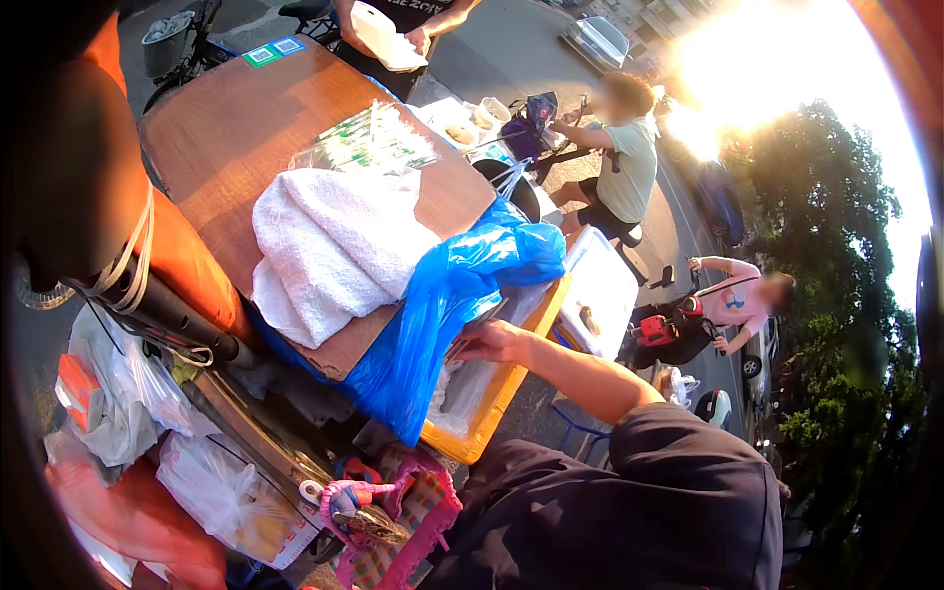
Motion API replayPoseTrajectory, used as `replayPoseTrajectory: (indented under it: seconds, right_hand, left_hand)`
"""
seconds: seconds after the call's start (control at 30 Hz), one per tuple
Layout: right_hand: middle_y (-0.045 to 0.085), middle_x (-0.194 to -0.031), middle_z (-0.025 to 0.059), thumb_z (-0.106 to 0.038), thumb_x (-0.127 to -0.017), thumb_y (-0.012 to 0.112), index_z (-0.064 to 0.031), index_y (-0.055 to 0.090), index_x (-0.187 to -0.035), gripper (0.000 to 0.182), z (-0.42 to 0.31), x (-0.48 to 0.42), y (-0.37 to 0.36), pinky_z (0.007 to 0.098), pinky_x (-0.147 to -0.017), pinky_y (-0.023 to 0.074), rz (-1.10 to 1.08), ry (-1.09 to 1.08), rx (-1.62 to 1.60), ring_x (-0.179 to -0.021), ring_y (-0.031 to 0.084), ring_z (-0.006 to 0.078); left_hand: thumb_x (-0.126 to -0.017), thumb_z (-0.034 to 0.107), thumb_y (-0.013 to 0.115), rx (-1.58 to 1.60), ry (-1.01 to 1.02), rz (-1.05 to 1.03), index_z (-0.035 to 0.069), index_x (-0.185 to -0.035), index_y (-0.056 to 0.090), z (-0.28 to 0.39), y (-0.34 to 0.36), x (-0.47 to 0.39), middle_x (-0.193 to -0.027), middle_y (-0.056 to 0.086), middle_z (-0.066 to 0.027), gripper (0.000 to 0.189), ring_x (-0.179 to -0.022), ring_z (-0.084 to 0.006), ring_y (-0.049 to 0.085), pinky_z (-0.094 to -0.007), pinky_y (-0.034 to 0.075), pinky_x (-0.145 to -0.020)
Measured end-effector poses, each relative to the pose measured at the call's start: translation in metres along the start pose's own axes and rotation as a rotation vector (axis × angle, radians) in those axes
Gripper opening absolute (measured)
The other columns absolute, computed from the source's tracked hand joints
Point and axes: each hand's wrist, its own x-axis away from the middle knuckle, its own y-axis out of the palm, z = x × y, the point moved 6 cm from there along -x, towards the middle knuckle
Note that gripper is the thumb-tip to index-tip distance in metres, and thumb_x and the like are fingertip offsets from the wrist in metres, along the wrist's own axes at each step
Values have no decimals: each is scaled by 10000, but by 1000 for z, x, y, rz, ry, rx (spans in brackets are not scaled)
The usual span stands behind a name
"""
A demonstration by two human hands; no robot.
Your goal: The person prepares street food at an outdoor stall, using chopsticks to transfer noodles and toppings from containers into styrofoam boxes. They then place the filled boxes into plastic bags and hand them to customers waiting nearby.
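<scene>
My right hand (490, 343) reaches into a yellow-rimmed box (479, 435) at the cart's near side. Its fingers are closed around a thin utensil (495, 310), whose exact kind is too small to tell. Clear plastic sheeting (464, 398) lines the box, and its contents are mostly hidden. Blue plastic (442, 310) is pulled back over the box's far edge, beside my fingers. A folded white towel (339, 251) lies on the brown wooden board (221, 169) just beyond. My left hand is out of view.
Wrapped sticks or straws (376, 140) lie on the board. A white lidded container (601, 291) stands beside the box. At left are an umbrella pole (184, 328) and hanging plastic bags (228, 487). A person holds a foam food box (387, 37); two riders are nearby.
</scene>
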Motion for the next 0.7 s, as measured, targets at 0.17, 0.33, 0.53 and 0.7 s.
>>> replayPoseTrajectory:
  seconds: [0.17, 0.33, 0.53, 0.7]
  right_hand:
    - [671, -1142, 157, -36, -1011, 599, 30, 603, -1191, 192, -20, 10, 8, 455, -974, 614, -32, 13, 0, -1102, 697, 376]
    - [672, -1148, 143, -48, -1025, 577, 25, 608, -1192, 184, -26, 24, -5, 429, -923, 640, -96, -36, -26, -1061, 716, 319]
    - [682, -1084, 123, -115, -1029, 607, 22, 633, -1110, 161, -32, 37, -16, 377, -858, 660, -116, -50, -62, -1023, 726, 268]
    - [692, -1064, 110, -139, -1021, 638, 15, 652, -1062, 160, -48, 52, -34, 344, -816, 664, -242, -83, -81, -983, 738, 263]
  left_hand:
    - [-993, 276, 584, -93, -8, 54, -42, -1152, 656, 13, -14, 2, -1084, 703, -201, 363, -1003, -310, 635, -422, 497, -901]
    - [-995, 295, 585, -136, 8, 97, -46, -1135, 658, 17, -34, -29, -1076, 702, -215, 375, -997, -321, 635, -428, 497, -898]
    - [-905, 429, 612, 39, -59, 371, -132, -967, 706, -19, -122, -53, -1009, 716, -320, 572, -959, -475, 681, -549, 525, -857]
    - [-853, 389, 675, 343, -151, 667, -130, -1010, 697, 1, -231, 30, -1031, 720, -287, 543, -896, -421, 705, -508, 570, -817]
